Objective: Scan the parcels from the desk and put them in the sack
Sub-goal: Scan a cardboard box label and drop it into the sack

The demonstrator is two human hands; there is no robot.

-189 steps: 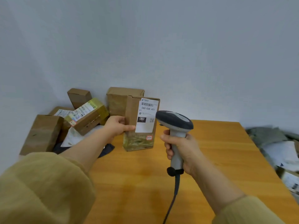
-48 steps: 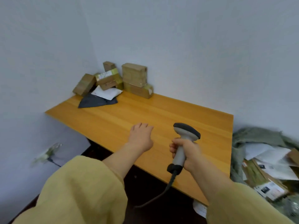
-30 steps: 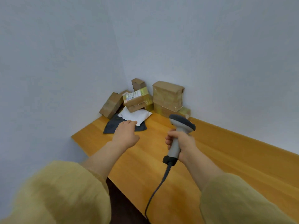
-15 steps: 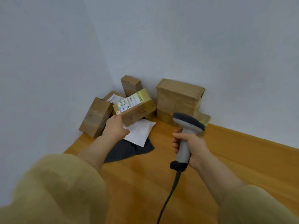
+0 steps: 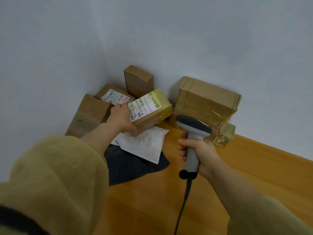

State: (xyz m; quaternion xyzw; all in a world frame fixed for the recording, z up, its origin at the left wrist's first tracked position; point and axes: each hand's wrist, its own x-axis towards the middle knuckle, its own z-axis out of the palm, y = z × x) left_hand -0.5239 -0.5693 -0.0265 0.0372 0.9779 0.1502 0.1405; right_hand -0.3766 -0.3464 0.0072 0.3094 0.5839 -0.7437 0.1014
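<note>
Cardboard parcels crowd the counter's (image 5: 254,168) far corner, at 11 o'clock from the person. Furthest left, a plain brown box (image 5: 89,114) leans by the wall. At its 3 o'clock the left hand (image 5: 121,118) has its grip curled round the near end of the yellow-taped parcel (image 5: 149,110), label up, tilted over a white mailer (image 5: 142,145) and a dark mailer (image 5: 133,167). Whether the parcel has left the pile cannot be told. At the parcel's 4 o'clock the scanner (image 5: 193,131) stands upright, the right hand's (image 5: 199,150) grip wrapped round its handle. A large taped box (image 5: 206,102) sits at 1 o'clock.

The step in hand appears to be picking up a parcel for scanning. The next move likely calls for lifting it clear and turning its barcode toward the scanner's head. The sack is out of view.
</note>
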